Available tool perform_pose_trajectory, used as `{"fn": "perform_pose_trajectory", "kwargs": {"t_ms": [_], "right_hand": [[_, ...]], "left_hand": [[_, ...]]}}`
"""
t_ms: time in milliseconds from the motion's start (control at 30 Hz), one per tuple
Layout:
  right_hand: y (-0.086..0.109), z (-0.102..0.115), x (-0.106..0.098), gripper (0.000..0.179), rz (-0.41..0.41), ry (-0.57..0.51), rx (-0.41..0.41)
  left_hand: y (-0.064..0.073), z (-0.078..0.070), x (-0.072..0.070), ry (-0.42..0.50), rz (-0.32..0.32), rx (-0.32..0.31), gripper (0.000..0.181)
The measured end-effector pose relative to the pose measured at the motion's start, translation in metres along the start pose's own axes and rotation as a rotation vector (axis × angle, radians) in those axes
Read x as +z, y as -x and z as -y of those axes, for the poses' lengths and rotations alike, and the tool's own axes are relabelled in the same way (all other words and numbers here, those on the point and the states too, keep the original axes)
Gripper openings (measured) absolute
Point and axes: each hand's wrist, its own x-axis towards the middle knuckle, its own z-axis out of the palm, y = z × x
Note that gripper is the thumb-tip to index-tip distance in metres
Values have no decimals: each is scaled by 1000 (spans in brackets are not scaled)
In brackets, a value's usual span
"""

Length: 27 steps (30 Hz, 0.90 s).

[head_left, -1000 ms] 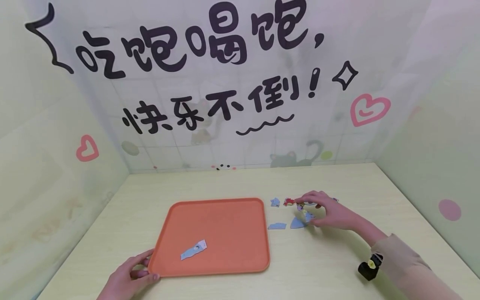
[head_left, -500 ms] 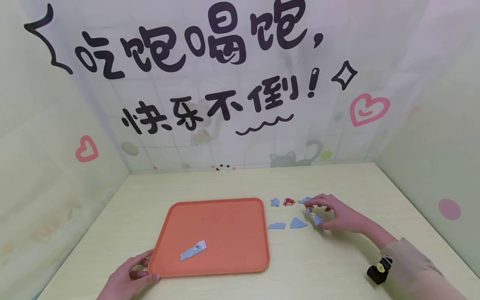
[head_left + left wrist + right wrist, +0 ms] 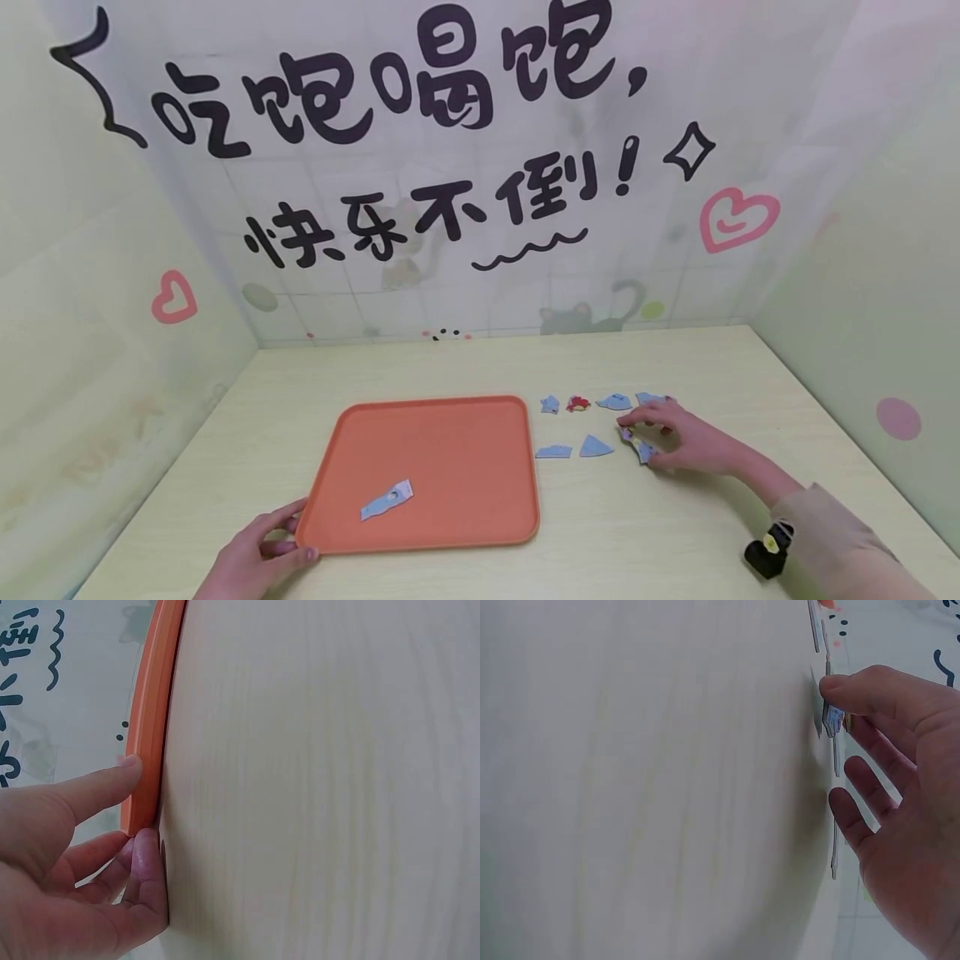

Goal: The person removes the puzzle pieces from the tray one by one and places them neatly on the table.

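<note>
My left hand (image 3: 255, 550) holds the near-left corner of an orange tray (image 3: 465, 475), thumb on the front edge and fingers at the side. In the left wrist view its thumb touches the tray rim (image 3: 150, 712). On the tray lies one pale blue puzzle piece (image 3: 387, 500). My right hand (image 3: 693, 437) pinches a multicoloured puzzle piece (image 3: 635, 443) between thumb and forefinger, tilted, low over the table right of the tray. In the right wrist view that piece (image 3: 832, 718) appears nearly edge-on, and the other fingers are spread loosely.
Right of the tray, a back row has a blue piece (image 3: 550, 405), a red piece (image 3: 578, 404), another blue piece (image 3: 615, 402) and one partly hidden piece (image 3: 648, 399). Nearer lie a long piece (image 3: 554, 452) and a triangular piece (image 3: 596, 447). A printed wall (image 3: 450, 283) backs the table.
My right hand has moved right and slightly nearer with the pinched puzzle piece, uncovering the back-row pieces and the triangular one. The left hand and tray have stayed put.
</note>
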Motion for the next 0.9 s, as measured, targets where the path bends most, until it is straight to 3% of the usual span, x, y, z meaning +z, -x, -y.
{"fn": "perform_pose_trajectory", "kwargs": {"t_ms": [200, 500, 667, 900], "right_hand": [[1, -5, -1, 51, 38, -29, -43], [-1, -5, -6, 52, 108, 15, -29], [-3, -2, -10, 53, 144, -35, -34], [-2, -3, -9, 52, 157, -9, -34]], "left_hand": [[1, 0, 1, 1, -4, -2, 85], [3, -3, -1, -17, -5, 8, 86], [3, -3, -1, -22, -6, 14, 86], [3, -3, -1, -20, -5, 8, 86]]}}
